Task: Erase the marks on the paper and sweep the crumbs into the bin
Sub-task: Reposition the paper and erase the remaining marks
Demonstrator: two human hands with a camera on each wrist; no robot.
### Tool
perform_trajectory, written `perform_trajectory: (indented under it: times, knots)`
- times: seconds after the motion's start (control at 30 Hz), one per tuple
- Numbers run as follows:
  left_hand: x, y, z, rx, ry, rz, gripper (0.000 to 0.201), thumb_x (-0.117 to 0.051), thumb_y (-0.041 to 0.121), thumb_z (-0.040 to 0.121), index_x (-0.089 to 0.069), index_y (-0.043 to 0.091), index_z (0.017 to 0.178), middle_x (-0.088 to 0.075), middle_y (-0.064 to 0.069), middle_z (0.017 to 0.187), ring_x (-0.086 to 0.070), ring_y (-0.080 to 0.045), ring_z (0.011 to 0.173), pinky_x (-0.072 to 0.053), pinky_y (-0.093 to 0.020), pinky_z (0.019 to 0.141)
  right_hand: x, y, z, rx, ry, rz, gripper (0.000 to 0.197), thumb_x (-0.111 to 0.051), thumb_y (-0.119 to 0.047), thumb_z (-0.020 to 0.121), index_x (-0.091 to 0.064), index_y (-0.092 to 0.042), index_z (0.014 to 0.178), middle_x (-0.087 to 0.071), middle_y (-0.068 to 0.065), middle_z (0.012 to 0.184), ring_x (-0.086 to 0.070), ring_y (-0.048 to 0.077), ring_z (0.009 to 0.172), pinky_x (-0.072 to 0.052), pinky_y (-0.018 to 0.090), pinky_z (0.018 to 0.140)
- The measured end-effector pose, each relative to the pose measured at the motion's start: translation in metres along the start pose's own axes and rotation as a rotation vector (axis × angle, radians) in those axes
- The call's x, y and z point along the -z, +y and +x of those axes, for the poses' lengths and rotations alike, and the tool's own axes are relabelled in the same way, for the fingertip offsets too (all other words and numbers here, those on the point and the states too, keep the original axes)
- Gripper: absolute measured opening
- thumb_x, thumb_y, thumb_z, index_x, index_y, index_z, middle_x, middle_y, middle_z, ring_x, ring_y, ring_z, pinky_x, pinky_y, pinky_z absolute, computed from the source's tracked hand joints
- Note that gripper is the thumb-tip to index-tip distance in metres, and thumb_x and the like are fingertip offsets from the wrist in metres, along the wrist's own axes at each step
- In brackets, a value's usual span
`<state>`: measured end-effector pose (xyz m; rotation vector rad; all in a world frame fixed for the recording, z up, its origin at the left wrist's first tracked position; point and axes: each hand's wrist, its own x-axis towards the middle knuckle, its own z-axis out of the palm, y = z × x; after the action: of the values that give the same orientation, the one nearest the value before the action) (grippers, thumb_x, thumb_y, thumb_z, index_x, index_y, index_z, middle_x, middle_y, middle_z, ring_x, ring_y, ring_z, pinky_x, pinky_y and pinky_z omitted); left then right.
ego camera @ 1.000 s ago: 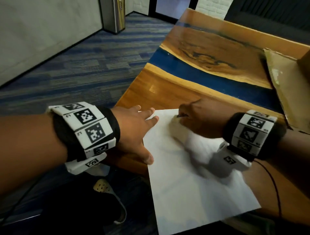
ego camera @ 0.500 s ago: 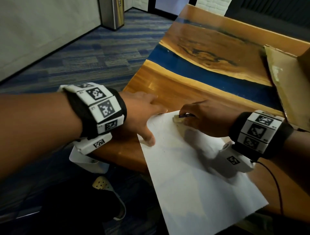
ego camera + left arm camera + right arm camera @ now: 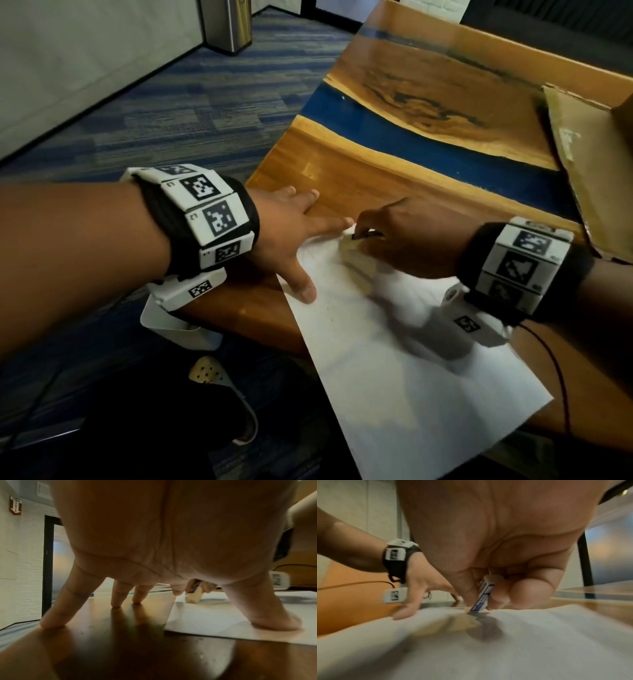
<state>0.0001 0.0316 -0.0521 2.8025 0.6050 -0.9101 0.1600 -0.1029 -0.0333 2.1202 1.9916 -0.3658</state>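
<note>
The right hand (image 3: pixel 407 236) pinches a small eraser (image 3: pixel 483 595) between thumb and curled fingers, its lower end tipped down onto the paper (image 3: pixel 394 370) near the sheet's far corner, at about 12 o'clock on the page. To erase well here, I judge short strokes pulled toward 6 o'clock, away from the free corner, are safest; pushing toward the edge could buckle or crease the sheet. Light, even pressure should keep the graphite from smearing. The wrist rides low with the palm arched over the eraser.

The left hand (image 3: pixel 291 233) is spread and relaxed, holding nothing: its thumb (image 3: pixel 274 616) presses the paper's left margin at about 9 o'clock, the index finger reaches toward the far corner beside the eraser, and the other fingertips rest on the bare table (image 3: pixel 370 178). That brace looks right, though I would keep the thumb firm while rubbing.

The marks themselves are too faint to make out, and no crumbs are clearly visible. A metal bin (image 3: pixel 226 24) stands on the carpet at about 11 o'clock, well apart from the table; a cardboard box (image 3: pixel 596 164) lies at 2 o'clock
</note>
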Motion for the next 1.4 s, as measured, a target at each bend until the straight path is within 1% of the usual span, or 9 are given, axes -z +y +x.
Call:
perform_trajectory:
  times: [0.1,0.27,0.43,0.57,0.73,0.97,1.13,1.3,1.4]
  knots:
    - [0.002,0.001,0.001,0.017,-0.019,0.023,0.119,-0.061,0.092,0.056,0.013,0.066,0.145,0.024,0.002,0.167,0.012,-0.035,0.154,-0.015,-0.066,0.116,0.003,0.007,0.002,-0.04,0.023,-0.036,0.023,-0.048,-0.041,0.101,-0.062,-0.028,0.114,-0.068,-0.001,0.098,-0.06,0.022,0.084,-0.056,0.043,0.077]
    - [0.003,-0.003,0.003,0.019,-0.034,0.017,0.123,-0.057,0.098,0.047,0.017,0.069,0.141,0.028,0.003,0.165,0.015,-0.034,0.154,-0.014,-0.067,0.115,-0.006,-0.027,-0.009,0.23,-0.061,0.022,0.029,-0.044,-0.046,0.101,-0.062,-0.027,0.114,-0.066,-0.002,0.1,-0.062,0.02,0.086,-0.055,0.039,0.077]
    - [0.004,-0.001,0.003,0.04,-0.045,0.031,0.127,-0.062,0.095,0.047,0.018,0.067,0.142,0.031,0.002,0.164,0.019,-0.037,0.152,-0.012,-0.071,0.116,0.004,-0.001,0.005,0.036,0.019,-0.03,0.021,-0.051,-0.04,0.101,-0.06,-0.028,0.116,-0.067,-0.006,0.103,-0.06,0.016,0.084,-0.056,0.039,0.079]
    - [0.008,0.001,0.002,0.053,-0.068,0.053,0.131,-0.065,0.094,0.046,0.02,0.067,0.142,0.031,0.001,0.164,0.017,-0.038,0.152,-0.013,-0.073,0.115,-0.003,-0.027,-0.005,0.312,-0.014,0.058,0.019,-0.056,-0.032,0.1,-0.061,-0.026,0.117,-0.056,-0.012,0.1,-0.056,0.012,0.084,-0.052,0.032,0.078]
    - [0.001,-0.002,0.002,0.041,-0.008,0.019,0.135,-0.068,0.09,0.048,0.023,0.062,0.144,0.027,0.002,0.166,0.013,-0.036,0.154,-0.014,-0.067,0.118,0.006,0.014,0.008,-0.024,0.006,-0.038,0.02,-0.052,-0.04,0.1,-0.059,-0.031,0.116,-0.067,-0.004,0.104,-0.061,0.018,0.086,-0.056,0.042,0.078]
    - [-0.005,-0.004,-0.005,0.002,-0.004,-0.026,0.116,-0.062,0.092,0.055,0.013,0.072,0.141,0.027,0.006,0.165,0.015,-0.038,0.153,-0.013,-0.069,0.115,0.005,0.015,0.005,-0.088,0.051,0.034,0.024,-0.055,-0.039,0.099,-0.061,-0.027,0.118,-0.069,-0.002,0.104,-0.06,0.02,0.086,-0.055,0.04,0.078]
    - [-0.011,-0.003,-0.012,0.028,0.004,0.022,0.114,-0.052,0.098,0.055,0.013,0.067,0.144,0.026,0.006,0.166,0.011,-0.036,0.154,-0.018,-0.066,0.117,0.003,0.0,-0.009,-0.013,0.033,0.08,0.023,-0.054,-0.037,0.101,-0.056,-0.028,0.121,-0.065,-0.008,0.103,-0.056,0.013,0.082,-0.04,0.021,0.061]
    - [-0.009,-0.002,-0.013,-0.041,0.077,0.057,0.104,-0.051,0.091,0.067,-0.004,0.055,0.153,0.016,0.008,0.168,0.004,-0.029,0.155,-0.022,-0.064,0.118,0.003,-0.002,-0.01,-0.004,-0.013,0.034,0.021,-0.052,-0.037,0.101,-0.058,-0.031,0.12,-0.069,-0.005,0.107,-0.056,0.017,0.085,-0.049,0.035,0.075]
    - [-0.006,-0.009,-0.006,-0.059,0.058,0.035,0.105,-0.059,0.087,0.066,0.004,0.065,0.147,0.023,0.01,0.166,0.011,-0.027,0.155,-0.015,-0.068,0.118,0.003,-0.001,-0.008,-0.003,-0.013,-0.007,0.019,-0.051,-0.043,0.099,-0.056,-0.035,0.115,-0.069,-0.006,0.103,-0.059,0.02,0.086,-0.054,0.043,0.079]
